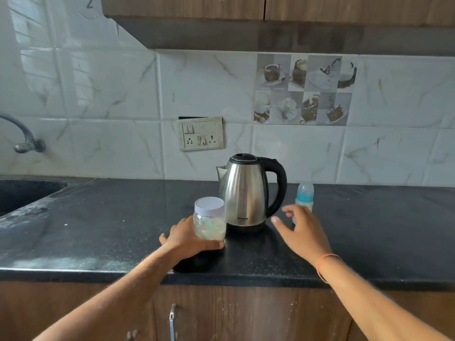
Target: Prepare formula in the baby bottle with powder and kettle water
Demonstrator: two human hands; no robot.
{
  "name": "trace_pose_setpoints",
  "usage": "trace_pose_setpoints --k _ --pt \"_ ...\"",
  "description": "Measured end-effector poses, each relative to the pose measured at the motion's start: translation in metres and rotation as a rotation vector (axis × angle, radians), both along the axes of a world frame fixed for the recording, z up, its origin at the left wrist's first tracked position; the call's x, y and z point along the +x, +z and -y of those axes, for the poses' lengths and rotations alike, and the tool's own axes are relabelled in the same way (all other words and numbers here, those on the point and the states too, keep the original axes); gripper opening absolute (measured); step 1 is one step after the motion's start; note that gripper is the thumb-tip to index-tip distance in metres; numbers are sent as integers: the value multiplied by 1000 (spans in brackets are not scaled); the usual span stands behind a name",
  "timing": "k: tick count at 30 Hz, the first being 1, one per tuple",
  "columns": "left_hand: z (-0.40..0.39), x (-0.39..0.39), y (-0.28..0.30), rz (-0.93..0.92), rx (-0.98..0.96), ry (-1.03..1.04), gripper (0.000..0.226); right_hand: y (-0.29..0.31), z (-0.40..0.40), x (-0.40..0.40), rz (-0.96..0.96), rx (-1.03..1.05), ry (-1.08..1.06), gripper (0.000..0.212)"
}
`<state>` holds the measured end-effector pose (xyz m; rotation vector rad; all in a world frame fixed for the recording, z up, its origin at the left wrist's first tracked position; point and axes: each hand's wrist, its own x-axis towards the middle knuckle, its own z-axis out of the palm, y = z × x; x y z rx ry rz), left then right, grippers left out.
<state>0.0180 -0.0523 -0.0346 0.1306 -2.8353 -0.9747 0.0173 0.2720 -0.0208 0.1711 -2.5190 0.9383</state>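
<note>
Translucent plastic, the baby bottle [304, 196] stands right of centre on the bench [110, 217], beside the kettle [246, 193]; probably light and tippy, best taken round its body. Right hand [301, 231] reaches spread, empty. Left hand [188, 238] holds the powder jar [210, 219].

The scene is lit by soft daylight that comes from the left: a window is reflected on the glossy wall tiles [81, 77] at the upper left, which look washed out and pale. The dark table [110, 217] shows a dull glare on its left part. The steel kettle [246, 193] carries bright vertical reflections. The picture is a little soft overall, and the wide lens bends straight lines near the edges. Shadows are weak and diffuse.
</note>
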Motion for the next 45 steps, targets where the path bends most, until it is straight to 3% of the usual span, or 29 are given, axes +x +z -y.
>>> trace_pose_setpoints --k 2,4,8,10,16,28,30,34,39,45 --pt "18 -6 -1 -14 57 80 87 -11 -25 -11 30 -125 -132 35" --pt "33 -12 -2 -42 134 158 83 -14 -43 -23 75 -285 -220 33" --pt "50 -25 -3 -83 209 216 81 -17 -57 -46 124 -371 -270 62" --pt "53 -32 -4 -94 194 213 80 -17 -56 -52 122 -330 -271 69" --pt "60 -50 -6 -68 172 221 86 -12 -54 -54 152 -266 -254 56" --pt "66 -62 -9 -21 74 222 87 -9 -51 -55 157 -167 -277 55" --pt "63 -56 -6 -12 41 216 88 -10 -50 -55 165 -170 -296 60" --pt "55 -40 1 -24 26 185 82 -12 -45 -52 139 -128 -405 90" --pt "31 -20 -5 -52 -106 236 126 -13 -20 -34 -49 28 -445 89" --pt "-30 11 -8 -227 -328 -28 94 -15 33 -6 -113 356 -165 81"
